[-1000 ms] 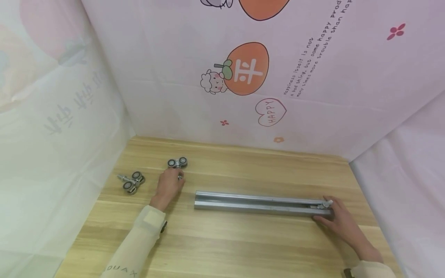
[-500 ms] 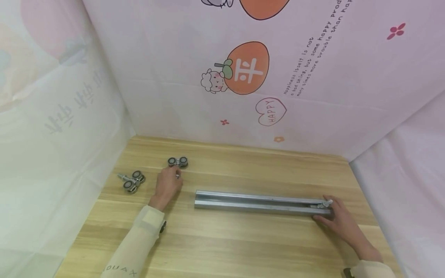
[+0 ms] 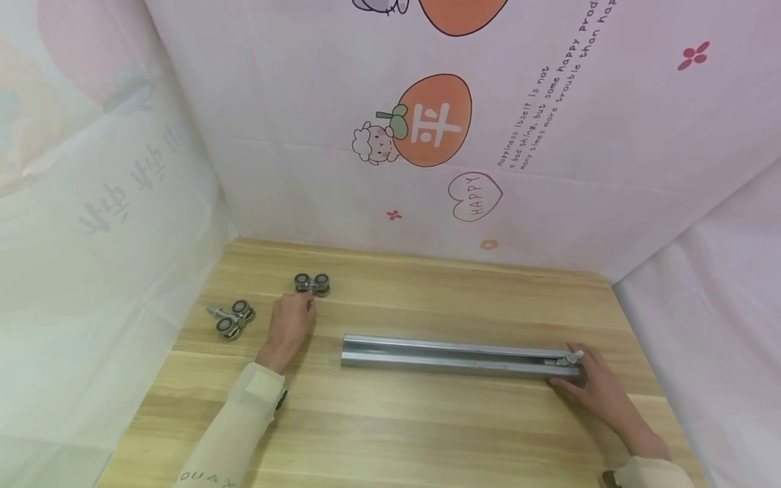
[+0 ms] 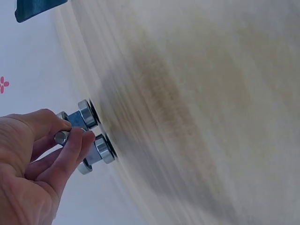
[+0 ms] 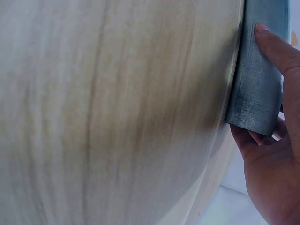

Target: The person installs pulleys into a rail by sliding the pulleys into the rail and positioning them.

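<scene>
My left hand [image 3: 289, 331] is at the back left of the table, pinching the bolt of a wheeled roller trolley [image 3: 312, 285]. In the left wrist view, thumb and fingers close around the bolt [image 4: 61, 137], its tip showing between them, and the wheels [image 4: 86, 114] lie just beyond. My right hand [image 3: 601, 393] grips the right end of a metal channel rail [image 3: 451, 367]. Its thumb lies along the rail's side [image 5: 260, 84] in the right wrist view, the other fingers partly hidden behind. A bolt with a nut [image 3: 573, 357] sticks out of the slot at that end.
A second roller trolley [image 3: 234, 322] lies left of my left hand, its bolt pointing to the far left. The wooden table [image 3: 427, 427] meets printed white cloth [image 3: 293, 176] at the back and on both sides.
My left hand has shifted slightly left and toward me, and the trolley's wheels have tipped a little. The bolt has become covered in the head view. Right hand and rail have stayed still.
</scene>
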`<state>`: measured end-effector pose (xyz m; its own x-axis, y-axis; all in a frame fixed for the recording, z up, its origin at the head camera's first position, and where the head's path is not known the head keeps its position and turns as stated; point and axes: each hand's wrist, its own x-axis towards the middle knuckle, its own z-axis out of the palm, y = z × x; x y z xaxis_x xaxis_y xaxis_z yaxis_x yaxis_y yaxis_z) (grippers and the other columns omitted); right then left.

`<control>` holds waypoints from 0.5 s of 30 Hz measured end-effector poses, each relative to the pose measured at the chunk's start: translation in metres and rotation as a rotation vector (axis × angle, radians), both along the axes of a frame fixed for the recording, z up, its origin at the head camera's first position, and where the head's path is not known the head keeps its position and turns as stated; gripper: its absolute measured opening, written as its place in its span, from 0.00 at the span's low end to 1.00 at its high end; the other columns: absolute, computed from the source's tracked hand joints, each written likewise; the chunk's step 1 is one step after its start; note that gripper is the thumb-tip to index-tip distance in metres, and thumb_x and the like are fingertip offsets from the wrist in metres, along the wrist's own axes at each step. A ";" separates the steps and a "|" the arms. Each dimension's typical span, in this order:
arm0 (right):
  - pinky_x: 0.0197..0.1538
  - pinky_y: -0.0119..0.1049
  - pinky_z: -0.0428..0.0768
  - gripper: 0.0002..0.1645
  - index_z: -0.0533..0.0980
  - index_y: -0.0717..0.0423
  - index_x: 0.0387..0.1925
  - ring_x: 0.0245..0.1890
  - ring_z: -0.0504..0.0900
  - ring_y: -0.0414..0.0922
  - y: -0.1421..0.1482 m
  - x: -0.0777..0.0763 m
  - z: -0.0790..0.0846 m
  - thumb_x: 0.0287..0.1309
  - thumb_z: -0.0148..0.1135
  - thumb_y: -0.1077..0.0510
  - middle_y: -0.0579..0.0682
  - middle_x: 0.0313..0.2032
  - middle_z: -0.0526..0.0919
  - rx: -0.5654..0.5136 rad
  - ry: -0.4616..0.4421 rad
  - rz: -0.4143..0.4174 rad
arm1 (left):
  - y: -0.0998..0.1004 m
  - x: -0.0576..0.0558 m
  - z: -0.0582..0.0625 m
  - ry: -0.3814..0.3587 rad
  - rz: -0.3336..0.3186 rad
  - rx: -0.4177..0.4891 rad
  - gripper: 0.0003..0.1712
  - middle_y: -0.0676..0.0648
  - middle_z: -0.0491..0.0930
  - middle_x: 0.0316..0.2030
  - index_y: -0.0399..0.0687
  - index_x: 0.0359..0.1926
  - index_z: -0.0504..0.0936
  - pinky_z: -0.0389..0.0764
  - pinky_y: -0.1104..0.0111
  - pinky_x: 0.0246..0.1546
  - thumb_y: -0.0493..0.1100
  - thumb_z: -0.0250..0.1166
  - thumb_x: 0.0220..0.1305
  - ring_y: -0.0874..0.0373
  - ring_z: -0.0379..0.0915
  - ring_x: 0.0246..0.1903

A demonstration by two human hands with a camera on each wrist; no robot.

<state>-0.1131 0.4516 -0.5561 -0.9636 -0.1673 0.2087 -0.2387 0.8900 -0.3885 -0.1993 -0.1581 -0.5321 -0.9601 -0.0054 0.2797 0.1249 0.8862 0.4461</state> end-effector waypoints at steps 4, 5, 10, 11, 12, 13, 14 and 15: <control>0.52 0.74 0.67 0.55 0.65 0.69 0.64 0.54 0.69 0.73 0.001 0.000 -0.002 0.41 0.75 0.42 0.72 0.60 0.66 0.000 0.000 0.001 | -0.001 0.001 0.004 -0.002 -0.015 -0.016 0.09 0.43 0.80 0.19 0.38 0.29 0.85 0.68 0.72 0.08 0.30 0.58 0.58 0.60 0.66 0.12; 0.52 0.74 0.67 0.55 0.64 0.69 0.65 0.54 0.69 0.73 0.001 0.000 -0.002 0.41 0.75 0.42 0.72 0.60 0.66 -0.001 0.001 0.001 | -0.002 0.001 0.005 -0.003 -0.020 -0.024 0.09 0.44 0.79 0.18 0.38 0.29 0.84 0.67 0.73 0.08 0.30 0.58 0.59 0.60 0.65 0.11; 0.52 0.74 0.67 0.55 0.65 0.70 0.64 0.54 0.69 0.73 0.001 0.000 -0.003 0.41 0.76 0.43 0.72 0.60 0.66 -0.007 0.006 0.003 | -0.005 0.001 0.014 -0.018 -0.035 -0.060 0.09 0.45 0.77 0.17 0.37 0.29 0.85 0.67 0.73 0.07 0.31 0.58 0.60 0.60 0.64 0.11; 0.52 0.74 0.67 0.55 0.65 0.70 0.64 0.54 0.68 0.73 0.001 0.000 -0.003 0.41 0.76 0.43 0.72 0.60 0.66 -0.009 0.007 0.003 | -0.006 0.000 0.016 -0.016 -0.039 -0.070 0.09 0.45 0.77 0.17 0.37 0.29 0.85 0.67 0.72 0.07 0.31 0.58 0.60 0.60 0.64 0.11; 0.52 0.74 0.67 0.55 0.65 0.70 0.64 0.54 0.69 0.73 0.001 0.000 -0.003 0.40 0.76 0.44 0.72 0.60 0.66 -0.010 0.010 0.004 | -0.007 0.000 0.018 -0.019 -0.042 -0.073 0.10 0.45 0.76 0.17 0.37 0.28 0.85 0.67 0.72 0.07 0.31 0.58 0.61 0.60 0.65 0.11; 0.52 0.74 0.67 0.55 0.65 0.70 0.64 0.54 0.68 0.73 0.001 0.000 -0.003 0.40 0.76 0.44 0.72 0.60 0.66 -0.012 0.009 0.005 | -0.008 -0.001 0.019 -0.014 -0.048 -0.082 0.10 0.44 0.76 0.16 0.37 0.28 0.84 0.67 0.71 0.07 0.31 0.57 0.61 0.59 0.65 0.11; 0.52 0.74 0.67 0.55 0.65 0.70 0.65 0.55 0.68 0.73 0.002 0.000 -0.004 0.41 0.76 0.44 0.72 0.60 0.66 -0.014 0.006 0.007 | -0.009 -0.002 0.021 -0.013 -0.052 -0.092 0.10 0.44 0.76 0.16 0.37 0.29 0.85 0.66 0.71 0.07 0.32 0.57 0.61 0.59 0.65 0.11; 0.52 0.74 0.67 0.55 0.65 0.69 0.64 0.55 0.68 0.73 0.002 0.000 -0.005 0.40 0.76 0.43 0.72 0.60 0.66 -0.013 0.009 0.007 | -0.010 -0.003 0.023 -0.014 -0.056 -0.101 0.10 0.44 0.75 0.16 0.37 0.28 0.84 0.66 0.71 0.07 0.32 0.58 0.62 0.59 0.65 0.11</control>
<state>-0.1132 0.4537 -0.5609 -0.9605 -0.1711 0.2195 -0.2482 0.8833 -0.3978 -0.2023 -0.1680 -0.5093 -0.9620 0.0756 0.2623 0.1695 0.9185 0.3572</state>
